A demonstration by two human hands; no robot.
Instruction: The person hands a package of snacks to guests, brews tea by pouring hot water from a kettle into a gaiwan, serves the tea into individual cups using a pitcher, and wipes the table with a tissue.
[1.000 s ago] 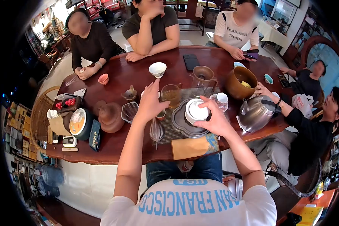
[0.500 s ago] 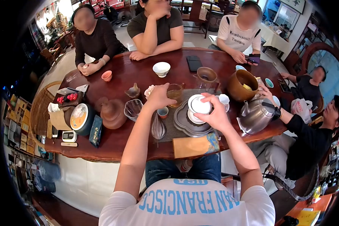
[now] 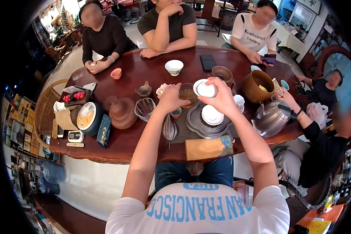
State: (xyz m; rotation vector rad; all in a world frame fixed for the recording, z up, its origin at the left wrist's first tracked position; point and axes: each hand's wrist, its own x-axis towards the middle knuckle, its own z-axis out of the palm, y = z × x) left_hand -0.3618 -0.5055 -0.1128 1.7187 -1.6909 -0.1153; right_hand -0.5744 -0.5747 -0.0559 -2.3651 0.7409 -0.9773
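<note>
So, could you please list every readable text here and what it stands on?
"USA": wearer's shirt, upside down.
"SAN FRANCISCO": same shirt, upside down.
"Membunu… Tanpa" (ending unclear): seated person's white shirt.
Too small or blurred: dark packet, plastic bag, wall sign.

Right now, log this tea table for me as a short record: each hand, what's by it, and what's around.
Left hand: beside the glass pitcher; contact unclear
Right hand: holding the white gaiwan
White saucer: on the grey tray, apart from the gaiwan
Near edge: brown packet with a blue patterned end
Right side: metal kettle and brown pot
Left side: clay teapot
Far side: white bowl, dark phone
</note>
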